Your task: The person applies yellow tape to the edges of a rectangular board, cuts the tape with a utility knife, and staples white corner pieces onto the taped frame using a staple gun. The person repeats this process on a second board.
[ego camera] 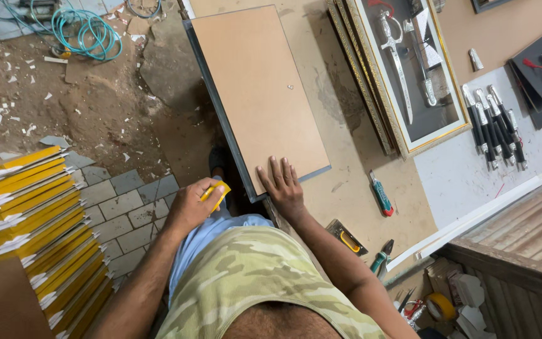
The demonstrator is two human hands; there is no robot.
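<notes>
Framing workshop — gilt frames with mounted daggers beyond the right hand; pliers beside it; stacked yellow mouldings left — rubble-strewn floor.

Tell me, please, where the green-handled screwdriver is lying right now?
In the head view the green-handled screwdriver lies on the brown tabletop, right of the right hand pressing the backing board, below the framed sword display.

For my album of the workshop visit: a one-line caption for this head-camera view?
Right hand flat on a brown backing board, left hand holding a small yellow tool.
</notes>
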